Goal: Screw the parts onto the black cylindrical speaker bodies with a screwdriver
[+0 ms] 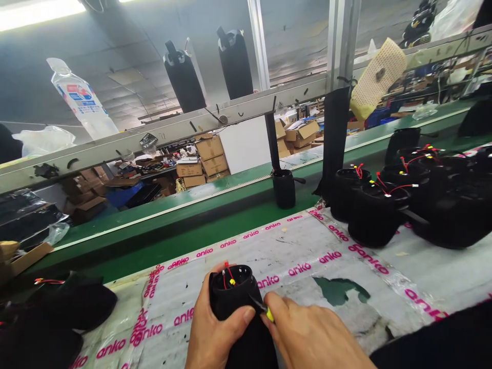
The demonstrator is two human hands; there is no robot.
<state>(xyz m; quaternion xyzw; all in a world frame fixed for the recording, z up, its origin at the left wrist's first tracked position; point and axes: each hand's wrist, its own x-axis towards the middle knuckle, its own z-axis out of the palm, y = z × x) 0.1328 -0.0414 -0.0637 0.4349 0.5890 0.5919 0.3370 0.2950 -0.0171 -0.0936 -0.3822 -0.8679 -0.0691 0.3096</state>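
Note:
A black fabric-covered cylinder (246, 333) stands tilted at the bottom centre, its open rim facing up, with red wires and small red and yellow connectors inside. Wrapped round its left side is my left hand (215, 328), the thumb pressing on the front below the rim. My right hand (307, 328) grips a small tool with a yellow handle (269, 313). The tool's thin dark tip touches the cloth just under the rim on the right side. The right hand's fingertips rest close to the cylinder.
Several black cylinders with wires (374, 215) crowd the right of the wrapped table (238, 256); more dark pieces (77, 302) lie left. Behind runs a green conveyor (172, 220) holding one small black cylinder (284, 189). A bottle (82, 100) stands on the metal rail (154, 128).

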